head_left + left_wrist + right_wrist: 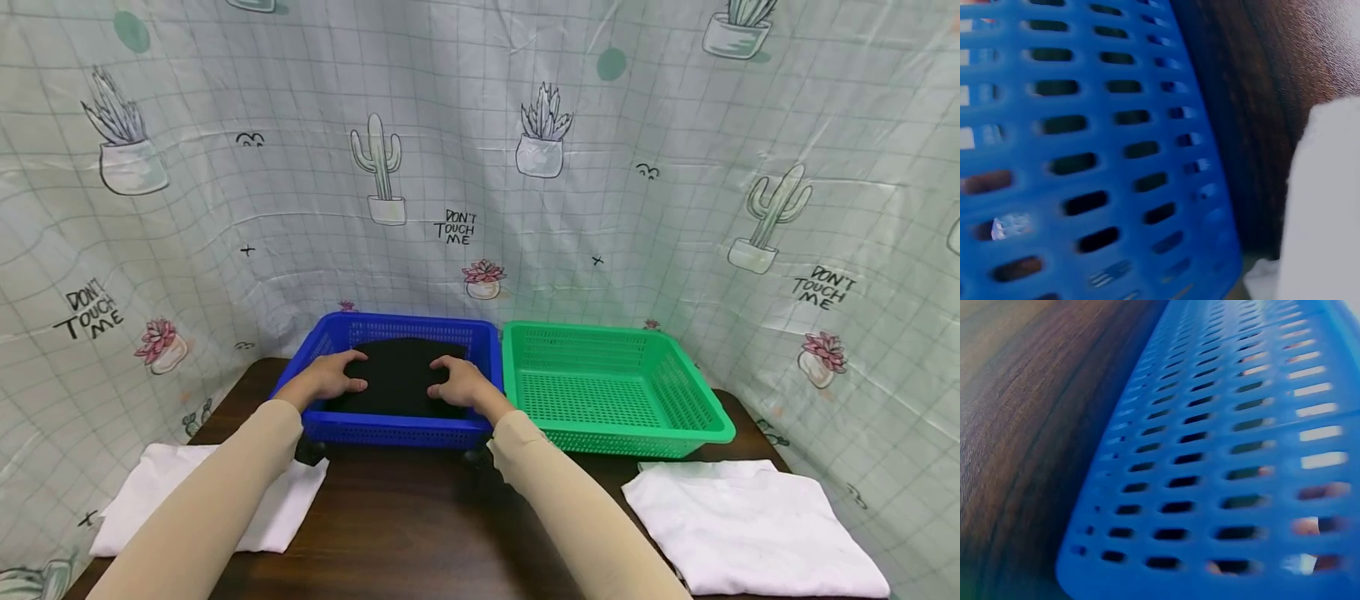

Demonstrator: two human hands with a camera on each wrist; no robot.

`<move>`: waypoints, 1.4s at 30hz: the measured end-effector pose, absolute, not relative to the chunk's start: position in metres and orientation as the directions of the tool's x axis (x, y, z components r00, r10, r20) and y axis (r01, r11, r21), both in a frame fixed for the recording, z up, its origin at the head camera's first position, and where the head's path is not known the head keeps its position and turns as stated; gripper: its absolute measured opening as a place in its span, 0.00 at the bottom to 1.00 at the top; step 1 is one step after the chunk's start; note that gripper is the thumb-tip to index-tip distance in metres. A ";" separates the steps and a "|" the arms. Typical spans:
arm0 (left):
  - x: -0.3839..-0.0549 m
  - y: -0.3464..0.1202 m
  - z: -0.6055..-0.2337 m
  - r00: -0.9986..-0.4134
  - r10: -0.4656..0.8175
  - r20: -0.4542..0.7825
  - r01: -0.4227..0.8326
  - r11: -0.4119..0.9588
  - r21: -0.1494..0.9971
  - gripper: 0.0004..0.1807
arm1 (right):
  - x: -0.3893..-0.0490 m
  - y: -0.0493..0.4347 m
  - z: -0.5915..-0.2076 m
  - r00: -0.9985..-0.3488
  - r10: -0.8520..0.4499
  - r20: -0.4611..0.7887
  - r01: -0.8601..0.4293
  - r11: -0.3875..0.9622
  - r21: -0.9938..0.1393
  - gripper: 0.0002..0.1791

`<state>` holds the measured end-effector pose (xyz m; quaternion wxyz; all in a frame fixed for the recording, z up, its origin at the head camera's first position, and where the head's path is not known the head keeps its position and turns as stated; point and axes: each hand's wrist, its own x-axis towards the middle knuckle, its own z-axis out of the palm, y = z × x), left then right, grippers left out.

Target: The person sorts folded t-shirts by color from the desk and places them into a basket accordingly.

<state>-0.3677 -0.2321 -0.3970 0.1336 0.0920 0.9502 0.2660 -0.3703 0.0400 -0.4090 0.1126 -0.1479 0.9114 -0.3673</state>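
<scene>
A flat black cloth lies inside the blue basket, covering most of its floor. Over the cloth's left part is my left hand, thumb and fingers spread apart and resting on it. My right hand lies on the right part in the same way, fingers loosely bent and parted from the thumb. Both wrists cross the basket's near side. In the left wrist view the slotted basket wall hides the hand. The right wrist view shows the wall too, with bits of skin through its slots.
A green basket stands right beside the blue one. One folded white cloth lies at the front right of the brown table, another white cloth at the front left, partly under my left sleeve. A printed curtain hangs behind.
</scene>
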 end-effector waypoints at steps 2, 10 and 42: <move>-0.364 -0.232 -0.391 -0.952 0.251 -0.176 0.141 0.867 0.477 0.32 | -0.366 0.043 -0.401 -0.919 -0.383 -0.092 -0.221 0.695 -0.684 0.29; -0.343 -0.246 -0.370 -0.955 0.297 0.008 0.266 0.842 0.470 0.23 | -0.343 0.061 -0.375 -0.864 -0.503 -0.014 -0.384 0.677 -0.628 0.27; -0.196 -0.399 -0.415 -0.897 0.299 0.325 0.412 0.830 0.375 0.30 | -0.216 0.041 -0.413 -0.731 -0.681 -0.033 -0.254 0.317 -0.914 0.37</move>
